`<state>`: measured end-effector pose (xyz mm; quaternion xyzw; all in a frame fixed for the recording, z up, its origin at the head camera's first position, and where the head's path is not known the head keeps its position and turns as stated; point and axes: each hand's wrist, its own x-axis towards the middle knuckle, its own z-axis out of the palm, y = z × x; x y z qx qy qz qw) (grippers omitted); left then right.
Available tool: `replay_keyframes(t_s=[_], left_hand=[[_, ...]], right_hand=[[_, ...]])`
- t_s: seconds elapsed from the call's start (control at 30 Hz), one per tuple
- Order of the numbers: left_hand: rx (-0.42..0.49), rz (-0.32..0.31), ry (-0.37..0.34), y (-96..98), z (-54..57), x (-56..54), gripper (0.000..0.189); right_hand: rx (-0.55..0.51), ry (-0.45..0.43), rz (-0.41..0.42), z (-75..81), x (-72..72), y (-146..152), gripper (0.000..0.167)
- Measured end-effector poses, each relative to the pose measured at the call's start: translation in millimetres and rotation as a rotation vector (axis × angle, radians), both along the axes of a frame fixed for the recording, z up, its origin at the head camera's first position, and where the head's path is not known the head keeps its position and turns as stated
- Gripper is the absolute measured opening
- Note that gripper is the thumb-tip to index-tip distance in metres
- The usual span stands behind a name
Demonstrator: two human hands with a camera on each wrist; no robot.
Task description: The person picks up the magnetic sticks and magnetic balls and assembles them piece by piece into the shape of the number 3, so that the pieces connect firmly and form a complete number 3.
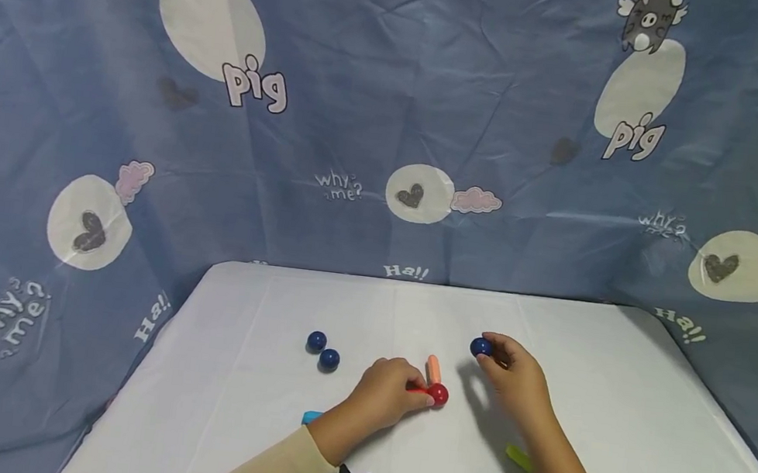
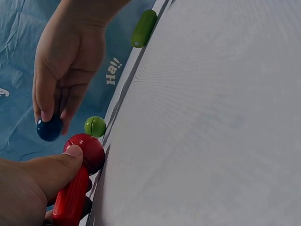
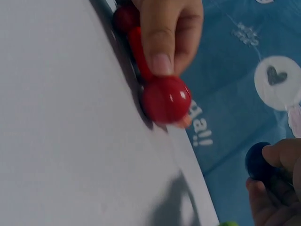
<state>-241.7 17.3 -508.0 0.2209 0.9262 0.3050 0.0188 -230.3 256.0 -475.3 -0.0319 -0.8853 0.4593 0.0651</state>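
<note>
My left hand pinches a red rod low over the white table. A shiny red ball sits at one end of this rod, with the thumb on it in the left wrist view. Another, darker red ball shows at the rod's other end in the right wrist view. My right hand is raised to the right and pinches a dark blue ball between thumb and fingertips. Just beyond the red ball lies an orange rod.
Two more blue balls lie left of my left hand. A light blue piece is partly covered by the left forearm. Near the right wrist lies a yellow-green rod. The left wrist view shows a green ball. Patterned blue cloth hangs behind.
</note>
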Motion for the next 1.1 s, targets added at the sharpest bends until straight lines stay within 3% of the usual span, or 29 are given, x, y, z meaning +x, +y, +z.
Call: replay_keyframes(t_s=[0.33, 0.57, 1.1], left_hand=[[0.008, -0.001, 0.009, 0.9, 0.6, 0.1, 0.017], [-0.004, -0.011, 0.003, 0.7, 2.4, 2.3, 0.017], [-0.004, -0.005, 0.001, -2.4, 5.5, 5.3, 0.018]], right_hand=[[0.025, 0.0, 0.057, 1.9, -16.8, -23, 0.04], [-0.03, -0.007, 0.1, -8.4, -34.1, -34, 0.04], [-0.046, -0.139, 0.066, -26.9, -52.6, -47, 0.04]])
